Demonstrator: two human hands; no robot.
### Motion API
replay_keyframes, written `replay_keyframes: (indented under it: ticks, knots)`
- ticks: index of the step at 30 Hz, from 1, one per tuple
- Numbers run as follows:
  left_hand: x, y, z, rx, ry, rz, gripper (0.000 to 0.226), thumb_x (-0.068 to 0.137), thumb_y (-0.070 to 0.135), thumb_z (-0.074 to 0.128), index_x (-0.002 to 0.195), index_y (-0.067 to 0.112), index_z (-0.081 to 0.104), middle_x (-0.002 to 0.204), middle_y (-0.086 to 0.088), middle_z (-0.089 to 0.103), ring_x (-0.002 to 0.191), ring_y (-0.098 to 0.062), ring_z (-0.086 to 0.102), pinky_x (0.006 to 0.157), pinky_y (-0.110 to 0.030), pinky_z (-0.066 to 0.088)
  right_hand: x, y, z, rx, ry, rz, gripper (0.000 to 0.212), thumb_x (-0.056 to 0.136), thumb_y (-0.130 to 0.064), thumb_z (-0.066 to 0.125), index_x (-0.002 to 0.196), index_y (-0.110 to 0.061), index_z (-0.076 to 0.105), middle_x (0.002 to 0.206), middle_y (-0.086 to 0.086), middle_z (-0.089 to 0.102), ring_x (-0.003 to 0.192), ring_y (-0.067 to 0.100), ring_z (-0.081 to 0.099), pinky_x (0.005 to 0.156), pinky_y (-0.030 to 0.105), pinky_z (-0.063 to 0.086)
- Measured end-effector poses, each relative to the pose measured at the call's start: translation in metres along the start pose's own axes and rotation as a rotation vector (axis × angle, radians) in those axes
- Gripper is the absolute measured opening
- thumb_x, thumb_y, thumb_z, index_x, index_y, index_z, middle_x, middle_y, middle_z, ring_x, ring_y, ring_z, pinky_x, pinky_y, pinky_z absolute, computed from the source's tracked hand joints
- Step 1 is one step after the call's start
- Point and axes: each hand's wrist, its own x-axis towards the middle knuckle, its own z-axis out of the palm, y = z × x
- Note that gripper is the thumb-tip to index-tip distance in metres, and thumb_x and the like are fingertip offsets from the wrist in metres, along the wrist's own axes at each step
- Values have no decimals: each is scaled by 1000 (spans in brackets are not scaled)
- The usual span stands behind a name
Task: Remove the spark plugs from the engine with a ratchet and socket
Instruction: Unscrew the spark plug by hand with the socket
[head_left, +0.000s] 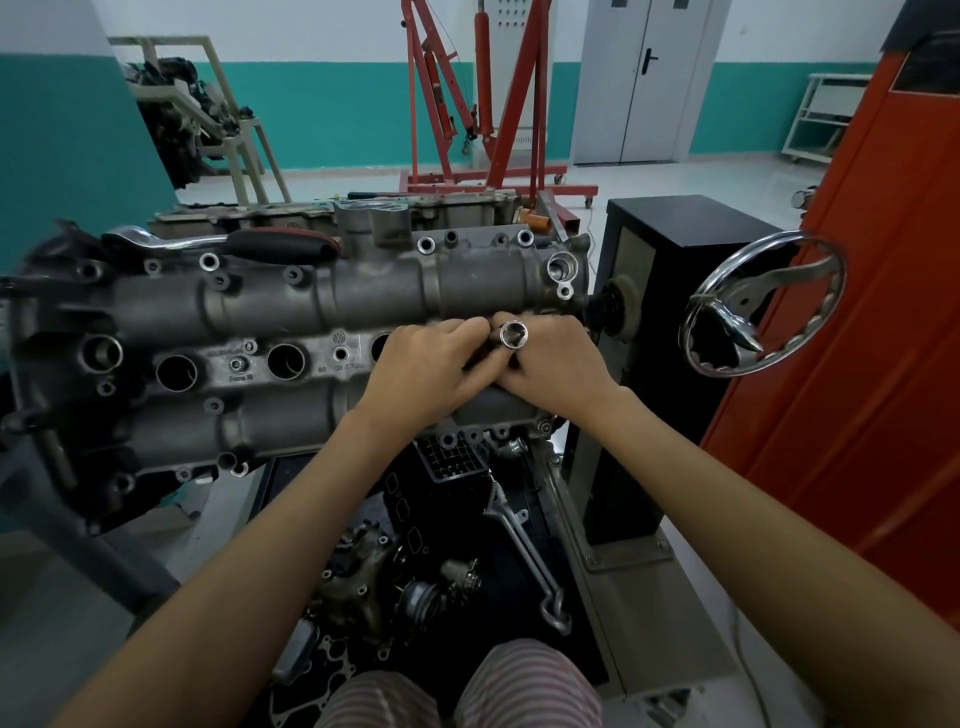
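Observation:
A grey engine cylinder head (270, 312) lies across the stand, with a row of round spark plug wells (285, 360) along its middle. My right hand (550, 364) grips a chrome socket (512, 334), its open end facing up toward me. My left hand (426, 369) presses against it from the left, fingers pinching something at the socket's lower end that is hidden. Both hands hover over the right end of the head. A ratchet (223, 243) with a black and red handle rests on the far edge of the head, at the left.
A chrome handwheel (763, 306) on a black stand column (670, 249) sits to the right, beside an orange cabinet (872, 338). Loose engine parts and a wrench (530, 551) lie on the tray below. A red engine crane (478, 104) stands behind.

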Motion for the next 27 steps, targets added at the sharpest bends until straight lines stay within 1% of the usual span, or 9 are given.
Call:
replay_keyframes:
  ticks: [4,7,9,14,18,20,22,23,27]
  knots:
    - [1,2,-2,-28,18,10,38,86,31,50,60,3,51,50,-6,51,41,-25,49,38,-30,39,-1,-3,-3,65,48,-23,23,80,-24,58,76,-3,50,64,11,58,56,30,56,48,31,36]
    - [2,3,-3,-17,25,14,32,82,28,53,61,6,45,49,-4,47,39,-22,44,42,-21,28,-3,-5,-5,83,108,-50,29,76,-33,43,73,-5,47,57,7,54,45,25,50,45,23,26]
    - [2,3,-2,2,21,16,28,81,26,53,63,6,46,50,-4,48,39,-23,45,43,-20,26,-3,-5,-3,67,119,-56,32,74,-35,38,73,-4,49,56,5,55,44,25,51,45,22,25]
    - [1,-1,0,28,5,47,28,83,24,59,63,7,51,53,-5,54,43,-24,51,43,-23,32,-1,1,0,22,136,-59,45,77,-42,36,68,-9,65,56,5,62,50,23,58,46,22,31]
    - [1,-2,0,-34,8,51,36,85,27,60,59,6,49,51,-5,51,42,-24,48,40,-27,37,0,4,2,10,68,-43,59,77,-46,21,80,-8,66,71,8,66,65,25,60,53,33,40]
    - [2,0,-1,-37,9,37,35,86,30,55,60,7,47,51,-4,50,41,-24,47,40,-25,33,-1,2,1,32,86,-64,49,77,-43,29,77,-4,58,67,9,63,60,28,58,49,29,34]
    - [1,2,-2,-40,10,10,30,84,31,50,65,8,46,53,-2,49,41,-23,46,43,-22,27,-1,0,-1,93,109,-63,30,76,-36,42,74,-7,46,60,6,57,49,26,53,47,25,28]
    - [1,3,-2,-45,8,-2,27,82,30,48,67,8,45,54,-1,48,41,-23,46,44,-22,26,-1,-2,-2,108,115,-61,27,75,-35,45,74,-9,43,59,3,54,46,24,50,46,24,27]
    - [2,2,0,-2,-8,1,26,83,28,48,69,7,48,55,-4,51,41,-25,48,42,-22,28,-1,-2,0,77,125,-49,33,73,-40,41,74,-7,50,54,0,53,43,23,51,46,21,25]
